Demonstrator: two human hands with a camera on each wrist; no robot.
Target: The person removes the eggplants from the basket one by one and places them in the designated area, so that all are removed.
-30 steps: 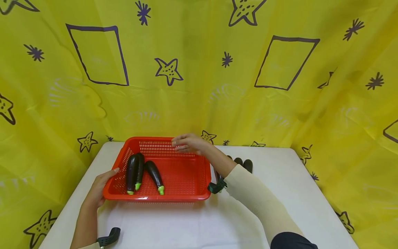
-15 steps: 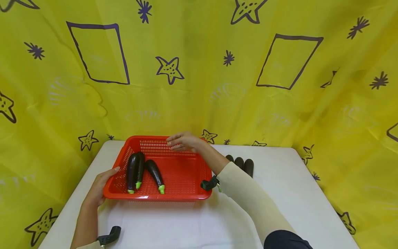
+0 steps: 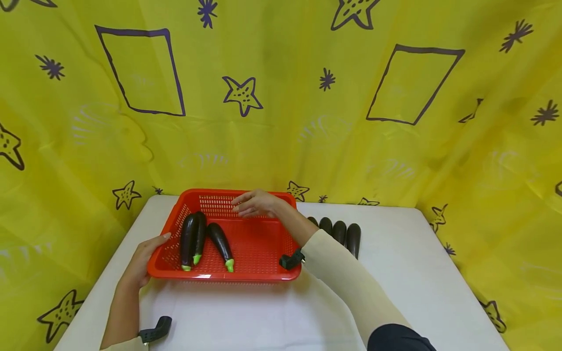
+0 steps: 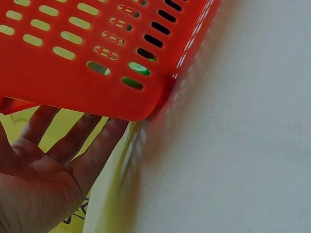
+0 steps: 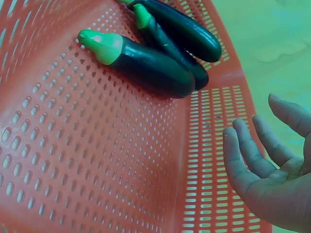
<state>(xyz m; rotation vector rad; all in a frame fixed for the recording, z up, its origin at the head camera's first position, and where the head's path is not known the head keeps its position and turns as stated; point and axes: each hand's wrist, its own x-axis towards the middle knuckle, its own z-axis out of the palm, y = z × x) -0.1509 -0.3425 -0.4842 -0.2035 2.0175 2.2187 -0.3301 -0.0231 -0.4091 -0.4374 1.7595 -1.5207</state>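
A red plastic basket [image 3: 259,243] with slotted walls stands on the table. Three dark eggplants with green stems lie in its left part; the rightmost eggplant [image 3: 220,243] is slightly apart from the left pair [image 3: 188,241]. My left hand [image 3: 141,261] holds the basket's left rim, thumb on top and fingers [image 4: 99,150] beneath it. Over the back wall hovers my right hand [image 3: 258,204], fingers [image 5: 265,141] relaxed and spread, nothing in them. In the right wrist view the three eggplants [image 5: 153,70] are left of that hand.
Several more dark eggplants [image 3: 353,239] lie side by side on the table right of the basket, partly hidden by the right arm. The white table [image 3: 408,273] meets a yellow curtain [image 3: 281,141] at the back and sides.
My right hand has drifted a little left above the back of the basket, and its forearm uncovers more of the eggplants on the right. The left hand keeps its hold on the rim.
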